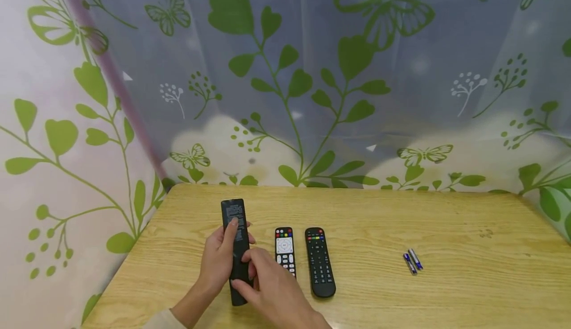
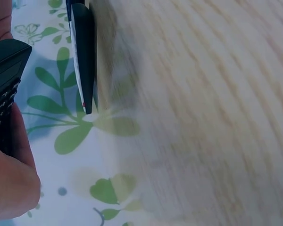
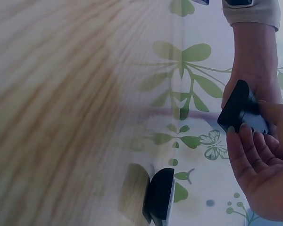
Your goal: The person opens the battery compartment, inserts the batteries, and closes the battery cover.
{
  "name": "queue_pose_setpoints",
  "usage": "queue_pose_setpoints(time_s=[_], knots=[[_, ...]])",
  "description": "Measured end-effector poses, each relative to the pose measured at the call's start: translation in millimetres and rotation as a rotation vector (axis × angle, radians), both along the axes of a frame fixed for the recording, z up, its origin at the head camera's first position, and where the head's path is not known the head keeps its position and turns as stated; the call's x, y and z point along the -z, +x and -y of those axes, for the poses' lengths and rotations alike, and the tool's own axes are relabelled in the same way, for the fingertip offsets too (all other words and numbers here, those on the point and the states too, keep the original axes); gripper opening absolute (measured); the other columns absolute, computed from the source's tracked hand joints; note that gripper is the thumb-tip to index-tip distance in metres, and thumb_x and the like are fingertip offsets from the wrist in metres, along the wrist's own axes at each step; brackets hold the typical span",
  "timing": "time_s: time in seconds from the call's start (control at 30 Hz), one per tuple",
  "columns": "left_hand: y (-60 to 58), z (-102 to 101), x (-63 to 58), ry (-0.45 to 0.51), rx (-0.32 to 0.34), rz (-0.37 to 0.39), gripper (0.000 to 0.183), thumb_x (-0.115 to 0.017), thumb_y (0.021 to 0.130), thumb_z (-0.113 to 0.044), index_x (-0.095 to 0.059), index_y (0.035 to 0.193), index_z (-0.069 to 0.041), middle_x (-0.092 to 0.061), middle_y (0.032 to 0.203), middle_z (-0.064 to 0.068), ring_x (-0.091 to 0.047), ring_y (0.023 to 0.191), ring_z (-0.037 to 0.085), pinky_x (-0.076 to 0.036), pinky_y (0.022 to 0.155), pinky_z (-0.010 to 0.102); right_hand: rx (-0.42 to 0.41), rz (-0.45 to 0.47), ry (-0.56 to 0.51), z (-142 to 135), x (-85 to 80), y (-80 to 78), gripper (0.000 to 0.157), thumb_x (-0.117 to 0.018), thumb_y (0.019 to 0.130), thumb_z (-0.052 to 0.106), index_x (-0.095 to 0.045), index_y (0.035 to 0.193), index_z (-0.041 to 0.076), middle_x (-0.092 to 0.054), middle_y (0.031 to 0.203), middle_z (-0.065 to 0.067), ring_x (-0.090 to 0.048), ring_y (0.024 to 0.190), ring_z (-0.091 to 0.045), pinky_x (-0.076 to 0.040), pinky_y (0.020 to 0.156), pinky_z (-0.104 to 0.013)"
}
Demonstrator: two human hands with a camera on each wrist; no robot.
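Back side up, a black remote control (image 1: 241, 269) with a printed label is held off the table. My left hand (image 1: 216, 259) grips it along its left side, thumb lying on the back near the label. My right hand (image 1: 276, 289) pinches the lower part, thumb and fingers at its right edge. In the left wrist view, keys show on the front of the remote (image 2: 7, 66), with part of the left hand (image 2: 14, 183) beside it. The right wrist view shows the remote's lower end (image 3: 236, 108) with the right hand's fingertips (image 3: 245, 127) on it.
Right of the hands lie a remote with white buttons (image 1: 284, 245), partly hidden by the right hand, and another black remote (image 1: 318, 264). Two batteries (image 1: 412, 262) lie farther right on the wooden table (image 1: 468, 269). A leaf-patterned curtain (image 1: 312, 121) hangs behind.
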State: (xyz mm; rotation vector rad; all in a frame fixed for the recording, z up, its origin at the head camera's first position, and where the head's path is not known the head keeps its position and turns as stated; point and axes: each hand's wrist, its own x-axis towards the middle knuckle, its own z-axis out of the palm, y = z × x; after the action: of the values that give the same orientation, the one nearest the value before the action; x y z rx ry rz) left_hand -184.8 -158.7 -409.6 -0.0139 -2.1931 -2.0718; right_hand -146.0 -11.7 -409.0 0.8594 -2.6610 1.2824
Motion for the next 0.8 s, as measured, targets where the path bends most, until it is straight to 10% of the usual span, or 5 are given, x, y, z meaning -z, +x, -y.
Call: queue_pose_setpoints(time_s=[0.8], knots=[[0.5, 0.2, 9.2, 0.001, -0.053, -0.034, 0.051, -0.039, 0.103, -0.041, -0.061, 0.109, 0.004, -0.066, 0.082, 0.015, -0.062, 0.067, 0.023, -0.055, 0.061, 0.029, -0.062, 0.139, -0.087, 1.2, 2.1, -5.9, 0.029, -0.069, 0.090, 0.029, -0.048, 0.106, 0.017, -0.044, 0.078, 0.008, -0.042, 0.063, -0.002, -0.039, 0.053, -0.018]])
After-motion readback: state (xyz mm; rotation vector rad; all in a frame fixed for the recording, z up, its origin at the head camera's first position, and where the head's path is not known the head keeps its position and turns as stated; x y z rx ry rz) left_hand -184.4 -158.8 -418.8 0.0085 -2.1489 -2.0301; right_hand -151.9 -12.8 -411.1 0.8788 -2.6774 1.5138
